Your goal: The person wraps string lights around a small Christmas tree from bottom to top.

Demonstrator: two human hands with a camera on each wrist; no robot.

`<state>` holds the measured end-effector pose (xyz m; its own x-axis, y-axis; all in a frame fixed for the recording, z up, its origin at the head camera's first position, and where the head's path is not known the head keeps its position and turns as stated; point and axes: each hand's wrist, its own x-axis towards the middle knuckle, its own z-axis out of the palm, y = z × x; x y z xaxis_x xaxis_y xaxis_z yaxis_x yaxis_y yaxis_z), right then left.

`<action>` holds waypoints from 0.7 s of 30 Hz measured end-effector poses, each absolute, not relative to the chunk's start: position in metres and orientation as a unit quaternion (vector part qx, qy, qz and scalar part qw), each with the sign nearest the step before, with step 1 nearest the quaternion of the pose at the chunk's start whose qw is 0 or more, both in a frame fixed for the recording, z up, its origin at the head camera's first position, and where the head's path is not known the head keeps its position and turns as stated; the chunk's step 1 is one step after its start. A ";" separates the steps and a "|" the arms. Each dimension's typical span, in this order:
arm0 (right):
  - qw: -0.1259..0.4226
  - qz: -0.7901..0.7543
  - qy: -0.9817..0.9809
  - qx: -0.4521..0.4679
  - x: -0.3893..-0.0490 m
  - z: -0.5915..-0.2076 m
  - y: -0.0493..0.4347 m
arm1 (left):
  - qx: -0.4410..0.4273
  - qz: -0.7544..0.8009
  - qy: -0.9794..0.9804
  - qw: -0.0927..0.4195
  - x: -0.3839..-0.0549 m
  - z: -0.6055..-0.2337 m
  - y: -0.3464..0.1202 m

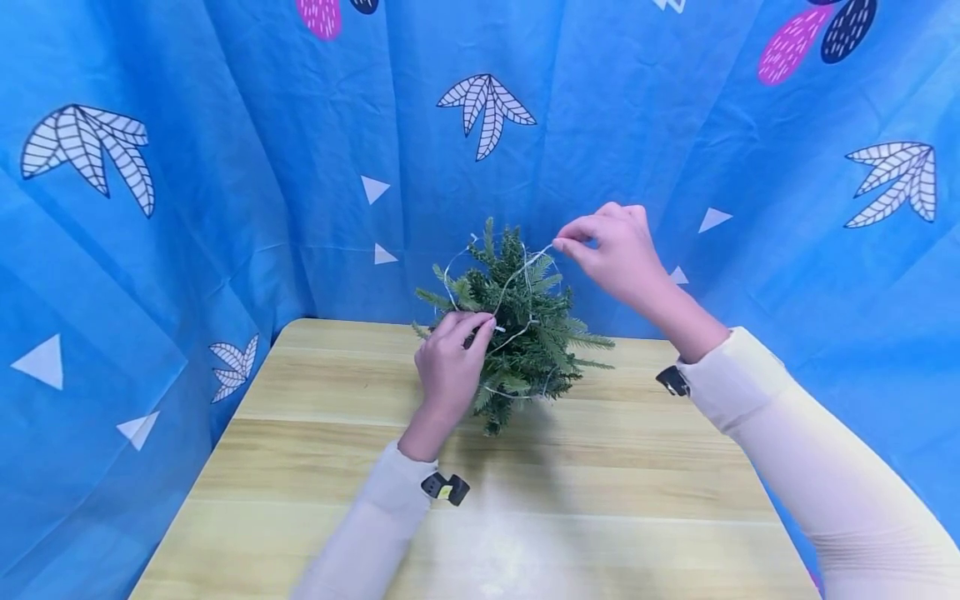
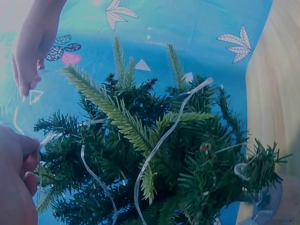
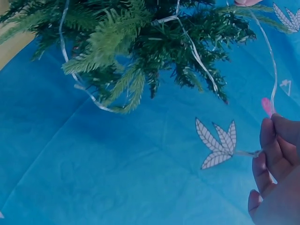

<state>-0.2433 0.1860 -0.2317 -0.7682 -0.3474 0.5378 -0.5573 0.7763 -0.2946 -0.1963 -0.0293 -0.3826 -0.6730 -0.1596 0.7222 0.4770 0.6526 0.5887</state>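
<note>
A small artificial Christmas tree stands on the table with a clear-wired string light looped over its branches. At the tree's front left, my left hand pinches the string between thumb and forefinger, a short pale end poking past the fingertips. Higher up, right of the treetop, my right hand pinches another stretch of it, and the wire runs between both hands. In the right wrist view, the wire comes down into the right thumb and forefinger. The left wrist view shows more wire draped across the needles.
The wooden table reaches its rounded back edge just behind the tree. Blue patterned curtains hang close behind and at both sides. Dark straps sit on the white sleeves.
</note>
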 end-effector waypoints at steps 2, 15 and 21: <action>0.230 0.224 -0.914 0.248 -0.247 -0.233 0.180 | -0.086 -0.404 -0.821 0.394 -0.196 -0.383 -0.028; 0.186 0.217 -0.932 0.222 -0.277 -0.251 0.154 | -0.072 -0.385 -0.822 0.415 -0.191 -0.385 -0.019; 0.151 0.266 -0.936 0.175 -0.299 -0.265 0.159 | -0.068 -0.378 -0.824 0.417 -0.190 -0.382 -0.012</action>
